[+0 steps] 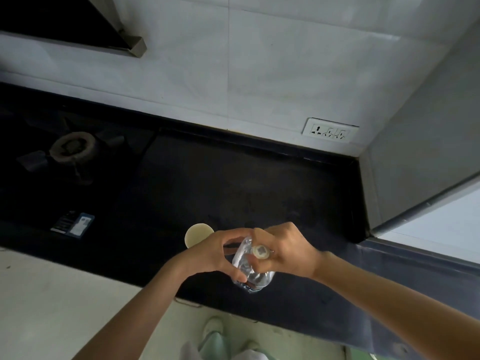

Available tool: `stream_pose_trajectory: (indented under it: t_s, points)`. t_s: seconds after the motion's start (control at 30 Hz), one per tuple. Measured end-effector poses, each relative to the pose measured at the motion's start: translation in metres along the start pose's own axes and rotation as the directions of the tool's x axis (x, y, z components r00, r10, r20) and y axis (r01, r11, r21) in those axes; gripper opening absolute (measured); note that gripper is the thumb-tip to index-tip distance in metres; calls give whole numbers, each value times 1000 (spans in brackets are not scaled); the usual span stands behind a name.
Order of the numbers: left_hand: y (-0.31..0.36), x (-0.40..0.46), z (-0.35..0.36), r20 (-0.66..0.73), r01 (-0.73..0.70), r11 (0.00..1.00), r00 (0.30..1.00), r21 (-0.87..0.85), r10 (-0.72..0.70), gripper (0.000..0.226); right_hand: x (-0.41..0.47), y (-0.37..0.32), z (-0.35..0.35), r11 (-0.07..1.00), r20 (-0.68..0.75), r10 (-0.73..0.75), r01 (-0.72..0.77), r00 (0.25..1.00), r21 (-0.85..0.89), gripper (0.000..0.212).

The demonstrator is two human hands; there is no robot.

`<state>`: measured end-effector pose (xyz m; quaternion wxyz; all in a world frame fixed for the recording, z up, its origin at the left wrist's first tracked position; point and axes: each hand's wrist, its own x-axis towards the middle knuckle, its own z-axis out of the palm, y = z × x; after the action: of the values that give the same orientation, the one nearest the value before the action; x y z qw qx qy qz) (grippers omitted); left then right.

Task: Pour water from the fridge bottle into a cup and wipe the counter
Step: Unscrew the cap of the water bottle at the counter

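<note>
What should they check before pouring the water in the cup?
1. Bottle held steady: ok, left hand grips its body.
2. Cap off: not ok, right hand still pinches it on the bottle.
3. Cup upright on the counter: ok, just behind the left hand.
4. Cup empty: cannot tell.
5. Bottle mouth over the cup: not ok, it sits beside it.
6. Cloth for wiping nearby: cannot tell, none in view.
</note>
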<state>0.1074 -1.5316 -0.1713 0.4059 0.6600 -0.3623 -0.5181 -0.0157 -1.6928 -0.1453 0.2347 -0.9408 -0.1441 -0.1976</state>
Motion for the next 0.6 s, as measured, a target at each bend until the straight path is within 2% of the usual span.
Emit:
stream_pose_trajectory:
  t_s: [0.07, 0.13, 0.17, 0.23, 0.3, 0.37, 0.47, 0.53, 0.6]
  points:
    - [0, 1, -1, 8, 8, 1000, 1000, 1, -8, 79, 3, 4, -10, 997, 118, -66, 70, 991, -28, 36]
    - [-2, -2, 4, -12, -4, 1000, 1000, -1, 4, 80, 5, 0, -17, 988, 180, -28, 54, 983, -143, 28]
    - [-4, -5, 8, -35, -15, 1000, 999, -20, 14, 80, 3, -5, -18, 977, 165, 37, -1, 986, -211, 27]
    - [-7, -10, 18, -105, -54, 995, 994, -84, 45, 78, -1, -19, -18, 932, 63, 236, -207, 970, -298, 38]
    - [-11, -13, 29, -181, -103, 988, 980, -115, 81, 76, -6, -34, -15, 838, -52, 444, -435, 895, -330, 43]
    - [-14, -15, 39, -250, -138, 981, 963, -136, 101, 74, -9, -45, -10, 761, -129, 538, -546, 833, -351, 40]
    - [-17, -17, 47, -304, -167, 974, 946, -156, 114, 74, -12, -56, -3, 753, -225, 473, -523, 852, -399, 32]
    - [-18, -17, 48, -310, -180, 971, 942, -158, 124, 75, -14, -58, 0, 797, -192, 357, -405, 914, -448, 30]
    - [-17, -17, 46, -309, -180, 973, 943, -147, 127, 76, -18, -53, -3, 837, -112, 295, -313, 949, -449, 18]
